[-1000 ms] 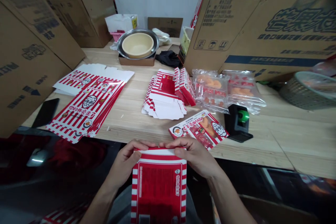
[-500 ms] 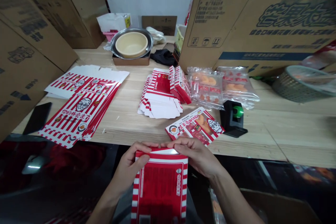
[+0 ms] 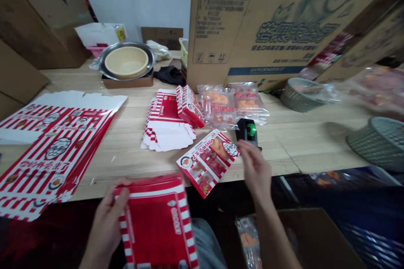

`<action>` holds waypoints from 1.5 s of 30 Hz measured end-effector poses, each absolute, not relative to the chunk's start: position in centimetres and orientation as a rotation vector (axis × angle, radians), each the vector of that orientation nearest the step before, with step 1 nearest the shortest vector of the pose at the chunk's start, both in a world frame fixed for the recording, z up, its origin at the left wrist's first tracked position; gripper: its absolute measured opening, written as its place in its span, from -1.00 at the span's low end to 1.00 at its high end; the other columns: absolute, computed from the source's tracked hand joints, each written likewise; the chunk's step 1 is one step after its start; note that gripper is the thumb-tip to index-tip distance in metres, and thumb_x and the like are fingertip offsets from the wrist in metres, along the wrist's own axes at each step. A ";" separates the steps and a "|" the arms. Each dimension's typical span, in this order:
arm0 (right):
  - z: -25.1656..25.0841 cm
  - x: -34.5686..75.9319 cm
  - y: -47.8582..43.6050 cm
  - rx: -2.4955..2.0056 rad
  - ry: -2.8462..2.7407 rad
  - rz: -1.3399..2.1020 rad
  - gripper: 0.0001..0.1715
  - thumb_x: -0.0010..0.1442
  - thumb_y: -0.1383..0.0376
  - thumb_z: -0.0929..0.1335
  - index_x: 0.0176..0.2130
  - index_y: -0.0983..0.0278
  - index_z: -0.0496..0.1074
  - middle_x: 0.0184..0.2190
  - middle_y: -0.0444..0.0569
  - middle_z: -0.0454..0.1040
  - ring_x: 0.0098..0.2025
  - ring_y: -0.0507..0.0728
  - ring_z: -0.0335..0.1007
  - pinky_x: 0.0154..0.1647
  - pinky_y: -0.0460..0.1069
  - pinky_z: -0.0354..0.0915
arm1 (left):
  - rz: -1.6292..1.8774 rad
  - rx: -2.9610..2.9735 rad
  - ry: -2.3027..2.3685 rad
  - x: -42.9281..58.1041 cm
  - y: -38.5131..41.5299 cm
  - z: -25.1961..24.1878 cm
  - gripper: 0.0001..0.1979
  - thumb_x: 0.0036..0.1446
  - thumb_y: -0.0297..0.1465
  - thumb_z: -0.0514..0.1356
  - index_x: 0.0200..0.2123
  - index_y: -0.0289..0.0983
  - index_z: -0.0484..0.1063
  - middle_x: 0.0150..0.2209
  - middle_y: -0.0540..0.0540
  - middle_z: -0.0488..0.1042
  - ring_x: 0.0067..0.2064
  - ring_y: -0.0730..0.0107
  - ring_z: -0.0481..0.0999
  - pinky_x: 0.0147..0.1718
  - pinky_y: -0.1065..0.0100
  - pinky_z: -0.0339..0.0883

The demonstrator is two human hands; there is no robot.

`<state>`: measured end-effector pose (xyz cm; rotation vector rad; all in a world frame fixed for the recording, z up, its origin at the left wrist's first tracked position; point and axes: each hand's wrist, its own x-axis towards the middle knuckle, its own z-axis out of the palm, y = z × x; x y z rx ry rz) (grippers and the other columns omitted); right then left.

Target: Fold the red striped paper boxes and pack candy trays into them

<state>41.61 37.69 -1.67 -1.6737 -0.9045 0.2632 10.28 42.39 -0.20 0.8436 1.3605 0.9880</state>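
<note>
My left hand (image 3: 109, 218) is closed on the left edge of a red-and-white striped box (image 3: 154, 222), held over my lap with its printed red panel toward me. My right hand (image 3: 257, 172) reaches to the black tape dispenser (image 3: 244, 128) with a green core. Its thumb and fingertips are pressed together at the dispenser's near side; what they pinch, if anything, is too small to make out. Between the hands, a filled striped box (image 3: 208, 159) with window openings lies at the table's front edge. Behind it are a stack of folded box blanks (image 3: 167, 134) and small striped boxes (image 3: 191, 107).
Flat striped sheets (image 3: 59, 147) lie in a pile at left. Clear packs of food-shaped pieces (image 3: 217, 103) lie mid-table before a large carton (image 3: 240, 21). Grey-green baskets (image 3: 381, 143) stand at right. A cream bowl (image 3: 126, 61) rests in a metal basin at the back.
My right hand has let go of the box's top edge and moved right to the tape dispenser. My left hand has shifted left with the box. The view has turned right.
</note>
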 end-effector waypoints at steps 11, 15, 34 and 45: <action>-6.4 51.1 37.8 -1.608 -0.335 0.571 -0.47 -0.40 -0.06 0.45 -0.50 0.27 0.39 -0.48 -0.09 0.46 -0.51 0.05 0.37 -0.48 -0.02 0.35 | 0.949 1.251 1.498 8.2 45.8 0.8 -0.56 -0.27 0.03 0.26 -0.47 -0.19 0.33 -0.34 0.03 0.43 -0.24 0.27 0.42 -0.34 0.39 0.34; -9.0 49.8 37.3 -1.543 -0.267 0.490 -0.45 -0.42 -0.07 0.46 -0.53 0.28 0.35 -0.55 -0.12 0.43 -0.45 0.06 0.40 -0.33 0.00 0.37 | 0.913 1.300 1.468 8.8 46.3 -0.1 -0.58 -0.26 0.00 0.27 -0.47 -0.21 0.34 -0.36 0.00 0.44 -0.29 0.29 0.42 -0.37 0.42 0.33; -7.6 47.1 37.2 -1.943 -0.518 0.057 -0.67 -0.19 0.03 0.31 -0.64 0.22 0.22 -0.62 0.04 0.33 -0.31 0.29 0.30 -0.16 0.22 0.18 | 0.647 1.563 1.084 9.9 46.5 3.7 -0.84 0.05 -0.26 0.12 -0.31 -0.19 0.26 -0.43 0.08 0.30 -0.41 0.47 0.30 -0.42 0.48 0.22; 7.6 33.4 38.8 -1.080 -2.042 1.113 -0.30 0.25 0.33 0.18 0.28 0.21 -0.22 -0.42 -0.10 0.42 -0.43 0.01 0.29 -0.34 -0.07 0.27 | 0.446 1.620 0.818 12.0 46.0 4.4 -0.83 0.12 -0.24 0.08 -0.32 -0.22 0.30 -0.38 0.05 0.37 -0.34 0.43 0.36 -0.28 0.40 0.25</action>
